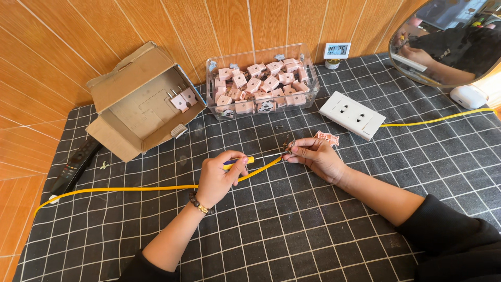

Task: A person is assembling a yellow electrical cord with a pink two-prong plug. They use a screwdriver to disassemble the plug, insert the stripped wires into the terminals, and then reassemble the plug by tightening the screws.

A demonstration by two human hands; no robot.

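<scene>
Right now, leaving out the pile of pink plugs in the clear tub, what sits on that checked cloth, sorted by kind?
Cardboard box: 1
Clear tub: 1
White socket block: 1
Yellow cable: 1
Black remote: 1
Loose pink plugs inside the box: 2
Small clock: 1
Total: 8

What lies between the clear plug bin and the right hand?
In the head view, small loose screws on the checked cloth lie between the bin and the right hand.

Far left, an open cardboard box point(136, 99) holds two pink plugs point(182, 98). A clear tub point(262, 82) of pink plugs sits far centre. What looks like a remote control point(76, 165) lies left. A round mirror point(450, 39) stands far right.
</scene>
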